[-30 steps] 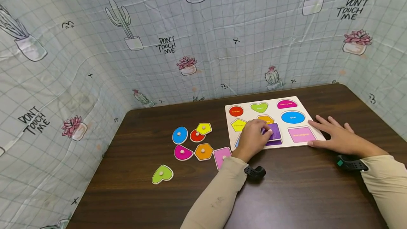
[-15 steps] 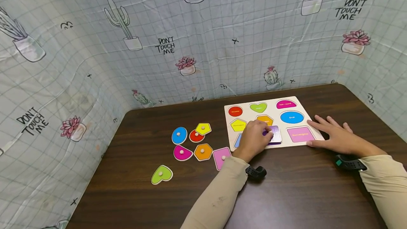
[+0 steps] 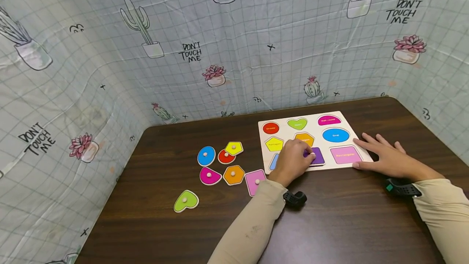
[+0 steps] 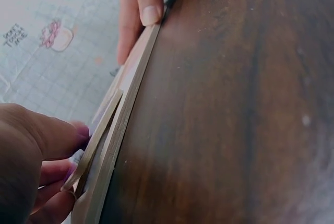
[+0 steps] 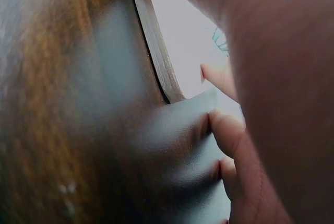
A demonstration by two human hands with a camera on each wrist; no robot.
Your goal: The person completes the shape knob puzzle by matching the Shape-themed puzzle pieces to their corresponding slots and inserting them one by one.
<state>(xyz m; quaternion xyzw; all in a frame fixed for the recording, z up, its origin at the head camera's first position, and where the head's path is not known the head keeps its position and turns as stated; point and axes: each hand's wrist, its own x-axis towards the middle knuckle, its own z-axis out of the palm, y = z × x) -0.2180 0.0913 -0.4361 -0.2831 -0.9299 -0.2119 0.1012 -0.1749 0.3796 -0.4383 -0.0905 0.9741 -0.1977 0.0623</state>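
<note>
My left hand (image 3: pixel 292 159) pinches the knob of a purple puzzle piece (image 3: pixel 318 156) over the bottom middle of the white shape puzzle board (image 3: pixel 286 133). In the left wrist view, the wooden edge of the purple piece (image 4: pixel 96 140) slants up from the board, with fingers around it. Part of that piece and a blue printed shape are hidden behind the hand. My right hand (image 3: pixel 388 156) rests at the board's right edge, fingers spread, thumb by the lower corner. In the right wrist view, its fingers (image 5: pixel 229 135) lie beyond the board's corner.
Loose knobbed pieces lie left of the board: a blue round (image 3: pixel 206 156), a yellow pentagon (image 3: pixel 239 148) overlapping a red piece (image 3: pixel 224 158), a magenta half-round (image 3: pixel 212 178), an orange hexagon (image 3: pixel 238 177), a pink piece (image 3: pixel 252 181) and a green heart (image 3: pixel 188 203). Patterned cloth hangs behind the table.
The purple piece has come down and towards me, now covering the purple shape printed on the board. The right hand stays at the board's edge.
</note>
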